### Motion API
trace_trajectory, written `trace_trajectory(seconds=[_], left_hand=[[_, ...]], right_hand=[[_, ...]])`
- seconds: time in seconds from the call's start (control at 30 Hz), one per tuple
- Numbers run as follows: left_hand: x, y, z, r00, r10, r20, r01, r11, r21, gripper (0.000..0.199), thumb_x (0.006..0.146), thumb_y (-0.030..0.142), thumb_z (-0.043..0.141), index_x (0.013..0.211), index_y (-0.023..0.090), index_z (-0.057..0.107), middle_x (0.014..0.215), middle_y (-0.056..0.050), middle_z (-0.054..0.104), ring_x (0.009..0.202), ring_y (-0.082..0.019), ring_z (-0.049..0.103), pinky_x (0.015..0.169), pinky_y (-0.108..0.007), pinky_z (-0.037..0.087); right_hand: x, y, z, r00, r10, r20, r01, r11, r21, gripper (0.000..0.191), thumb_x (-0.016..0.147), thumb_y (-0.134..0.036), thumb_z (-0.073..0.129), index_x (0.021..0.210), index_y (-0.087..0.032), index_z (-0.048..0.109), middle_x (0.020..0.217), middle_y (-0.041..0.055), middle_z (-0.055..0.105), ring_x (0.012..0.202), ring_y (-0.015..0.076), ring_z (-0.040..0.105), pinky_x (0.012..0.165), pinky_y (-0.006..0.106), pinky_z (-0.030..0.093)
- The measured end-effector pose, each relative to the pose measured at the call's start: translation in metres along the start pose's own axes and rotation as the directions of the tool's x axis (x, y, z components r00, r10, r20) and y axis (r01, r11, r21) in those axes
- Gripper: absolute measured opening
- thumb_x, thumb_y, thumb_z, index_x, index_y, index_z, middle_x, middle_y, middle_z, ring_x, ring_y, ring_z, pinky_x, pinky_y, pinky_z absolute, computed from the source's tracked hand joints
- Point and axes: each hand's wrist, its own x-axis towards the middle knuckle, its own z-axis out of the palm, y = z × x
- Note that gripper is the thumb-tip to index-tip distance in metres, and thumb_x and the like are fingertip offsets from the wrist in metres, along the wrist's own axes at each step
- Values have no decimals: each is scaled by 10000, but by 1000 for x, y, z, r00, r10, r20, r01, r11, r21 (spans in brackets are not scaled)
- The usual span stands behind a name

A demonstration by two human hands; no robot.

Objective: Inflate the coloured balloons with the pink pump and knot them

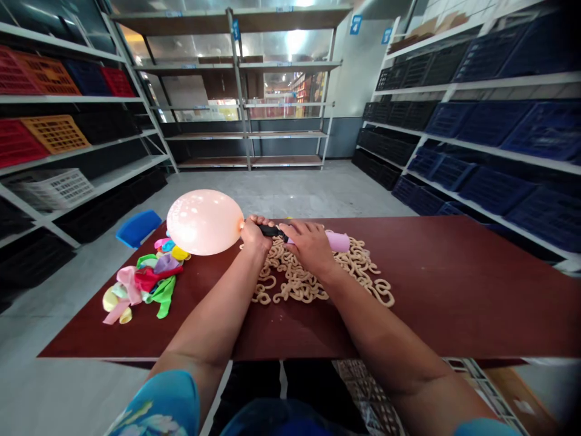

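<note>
One broad worktop (454, 272) spans my view; the inflated balloon (204, 222) is just left of my left grip (256, 234), which pinches its neck (242, 226). I'd judge it light, taut, easily burst, best held there. My right grip (309, 245) is clenched around the lilac pump (339, 241) with the black nozzle (270, 231).
</note>
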Motion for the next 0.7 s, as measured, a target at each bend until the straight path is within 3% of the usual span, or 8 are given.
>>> trace_trajectory(seconds=[0.1,0.2,0.3,0.37,0.43,0.57,0.63,0.7], left_hand=[[9,11,-5,997,56,-60,-53,997,51,152,658,55,340,607,191,298,484,49,330,401,-83,380,478,-221,377],[23,25,-14,962,237,-138,-215,964,159,144,680,64,338,609,189,319,488,48,368,426,-81,430,536,-234,428],[30,22,-21,937,315,-149,-247,901,357,148,702,93,365,592,185,330,463,54,362,410,-77,429,502,-221,420],[26,12,-22,957,275,-95,-196,848,492,156,703,106,383,574,183,339,440,54,352,387,-76,418,444,-198,378],[18,0,-19,984,180,8,-149,786,600,166,691,111,394,549,179,343,428,45,357,375,-78,417,398,-180,327],[-3,-14,-12,982,-28,187,-121,669,733,190,644,86,398,489,177,335,402,34,347,355,-89,413,347,-179,228],[-11,-19,-9,970,-98,223,-112,635,764,200,629,70,402,468,175,349,389,29,354,342,-92,397,339,-190,203],[-17,-22,-6,963,-149,224,-70,663,746,205,625,54,434,460,168,390,379,26,376,342,-91,384,342,-194,212]], right_hand=[[-2,10,-2,997,33,67,-32,999,-8,413,820,-385,508,1225,-321,458,1199,44,526,991,247,467,828,380,310],[-3,31,-2,967,224,121,-218,974,-66,405,813,-397,508,1207,-308,475,1167,72,537,990,255,490,811,374,329],[-5,53,6,831,513,215,-489,858,-157,430,812,-437,484,1203,-260,473,1111,110,558,936,255,544,763,360,369],[-6,62,14,740,591,321,-555,806,-207,452,795,-454,497,1188,-232,481,1073,123,580,919,263,566,749,363,385],[-7,64,21,710,598,371,-553,800,-233,482,764,-473,531,1161,-201,500,1064,140,591,950,294,557,772,396,383],[-5,55,20,859,481,173,-468,876,-114,457,789,-478,505,1134,-180,521,1145,145,566,1050,313,487,867,465,325],[-1,46,17,944,321,80,-327,942,73,385,838,-454,436,1117,-210,542,1149,104,575,1074,276,472,905,452,311],[2,38,18,985,171,30,-171,934,313,353,864,-426,389,1099,-229,564,1151,71,581,1098,241,465,931,428,318]])
